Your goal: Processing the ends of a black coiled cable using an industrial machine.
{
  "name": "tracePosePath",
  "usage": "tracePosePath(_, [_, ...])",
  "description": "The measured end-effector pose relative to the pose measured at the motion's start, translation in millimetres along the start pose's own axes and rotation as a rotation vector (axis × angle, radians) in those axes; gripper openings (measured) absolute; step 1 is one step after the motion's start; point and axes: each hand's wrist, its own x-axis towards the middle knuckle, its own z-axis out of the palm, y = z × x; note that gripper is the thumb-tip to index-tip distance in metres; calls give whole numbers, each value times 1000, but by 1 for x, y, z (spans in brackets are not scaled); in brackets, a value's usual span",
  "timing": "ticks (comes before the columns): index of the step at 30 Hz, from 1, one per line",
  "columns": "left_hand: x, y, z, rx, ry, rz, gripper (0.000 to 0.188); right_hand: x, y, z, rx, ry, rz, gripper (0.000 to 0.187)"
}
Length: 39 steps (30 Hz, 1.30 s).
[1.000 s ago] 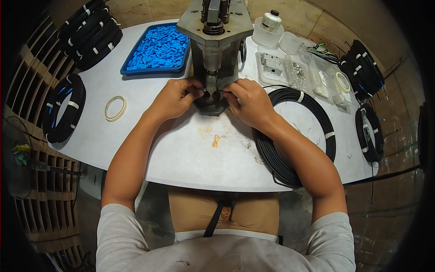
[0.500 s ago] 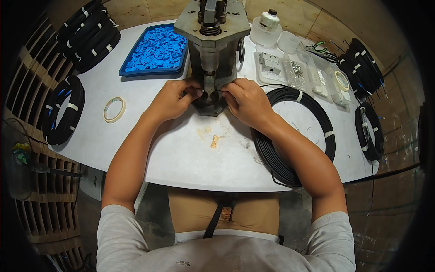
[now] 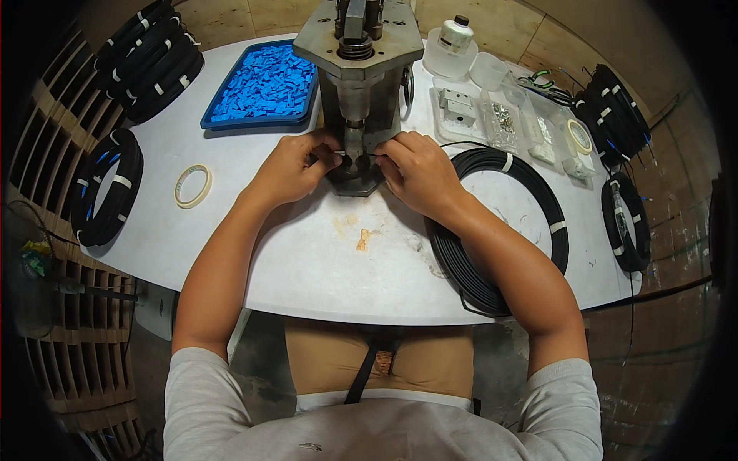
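1. Right hand: thumb and fingers pinch a thin black cable at the right side of the press tooling.
2. Left hand: fingers are curled at the tooling's left side; whether they grip anything cannot be told.
3. Grey metal press: stands upright between both hands.
4. Large black cable coil, bound with white bands: lies flat beneath the right forearm.
5. Round cream tape roll: lies left of the left forearm.
6. Dark blue rectangular plastic tray: sits left of the press, filled with small bright blue pieces.
7. White worktop: supports the items above, plus clear plastic containers of small parts at right.
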Motion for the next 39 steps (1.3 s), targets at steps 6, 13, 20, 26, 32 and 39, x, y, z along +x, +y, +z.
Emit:
tracePosePath(6, [-1,-1,0,-18,5,16,16,-1,1,1,-1,-7,3,15])
tracePosePath(13, [-3,2,-1,-7,15,40,17,0,1,1,16,4,-5,15])
tracePosePath(20, [-1,-3,0,-30,5,13,18,0,1,0,23,-7,-5,13])
tracePosePath(26, [0,-2,0,-28,-1,-1,18,0,0,0,15,-21,2,12])
tracePosePath(32, [0,-3,0,-48,-7,-3,19,0,0,1,17,-50,19,12])
tracePosePath(39, [1,-1,-1,5,-1,19,21,0,2,3,23,-62,14,13])
